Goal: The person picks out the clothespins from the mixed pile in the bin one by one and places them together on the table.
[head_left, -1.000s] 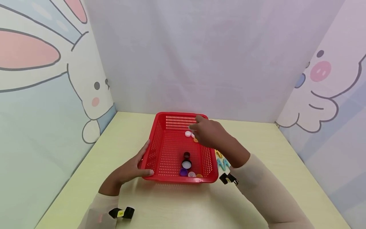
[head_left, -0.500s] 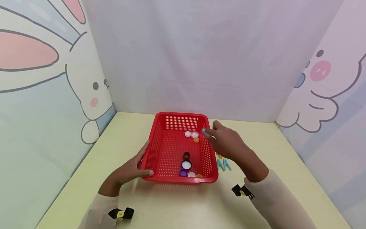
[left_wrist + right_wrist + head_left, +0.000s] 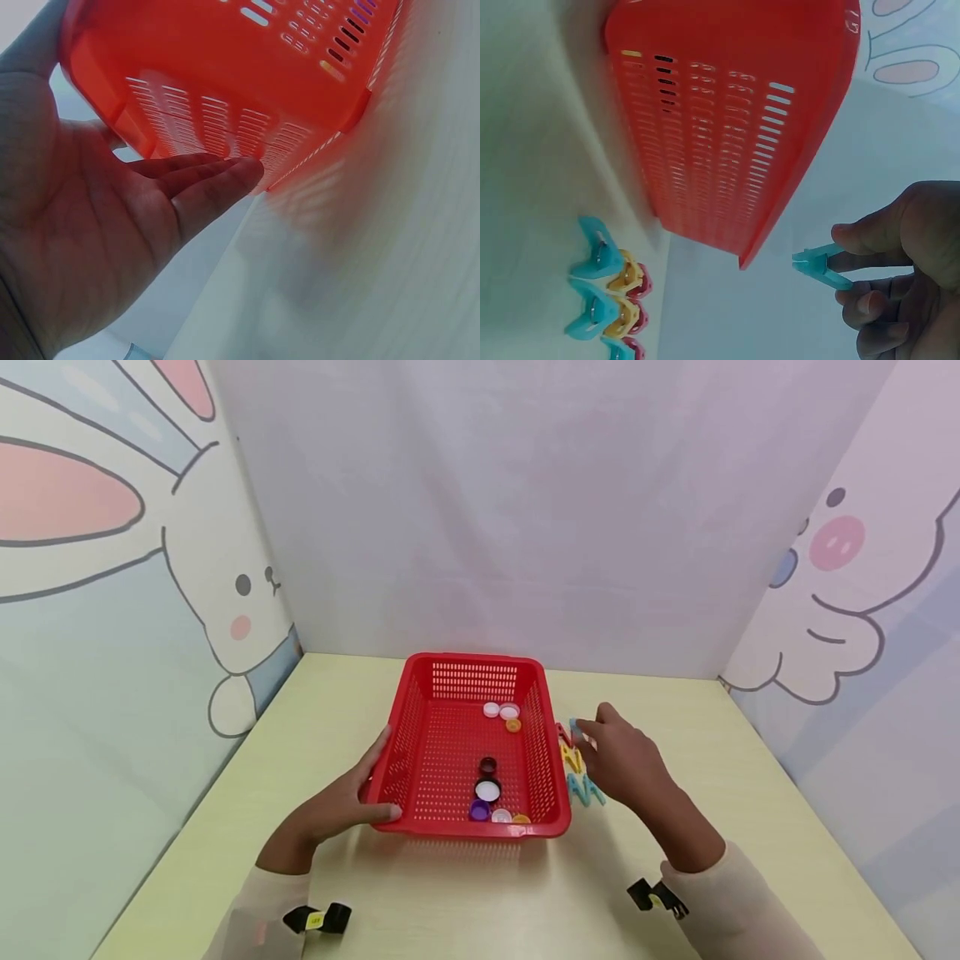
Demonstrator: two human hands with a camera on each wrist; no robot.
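My left hand (image 3: 333, 810) holds the near left corner of the red plastic basket (image 3: 468, 829). Its thumb lies over the rim, and in the left wrist view the fingers (image 3: 217, 187) run along the outer wall. To the right of the basket, my right hand (image 3: 622, 756) pinches a teal clothes peg (image 3: 819, 264) between thumb and fingers. In the right wrist view the peg is held apart from the basket wall. Below that hand lie more pegs: teal ones (image 3: 585, 789), yellow ones (image 3: 572, 758) and a red one (image 3: 562, 735).
Several bottle caps sit in the basket: white (image 3: 491, 710), orange (image 3: 513, 725), dark (image 3: 487, 766), black-rimmed (image 3: 487, 790) and purple (image 3: 480, 811) among them. A pale curtain (image 3: 480, 527) hangs behind the table (image 3: 315, 693), and printed panels stand at both sides.
My right hand has moved from over the basket's far right side out to the right and nearer, carrying the teal peg to the other pegs. The left hand has stayed on the basket.
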